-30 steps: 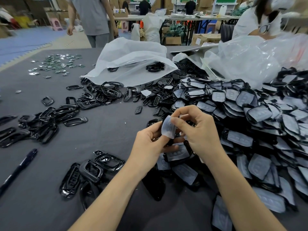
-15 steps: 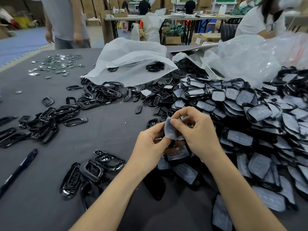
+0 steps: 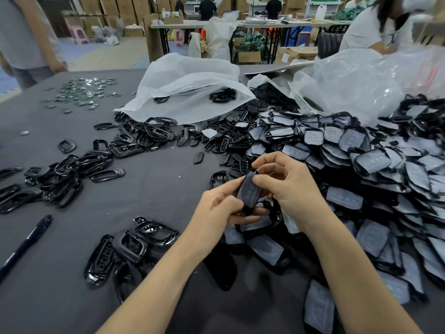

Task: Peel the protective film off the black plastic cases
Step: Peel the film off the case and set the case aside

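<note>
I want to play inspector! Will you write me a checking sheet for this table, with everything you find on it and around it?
Surface: dark grey table.
Job's things: held case, grey film seemingly on it; pile of filmed cases on the right; black frames on the left.
Clutter: pen at the left edge; white bag; shiny pieces at the far left.
Grippers: left hand grips the held case from below; right hand pinches its top.
Cables: nothing seen.
Surroundings: person across the table; boxes behind.
</note>
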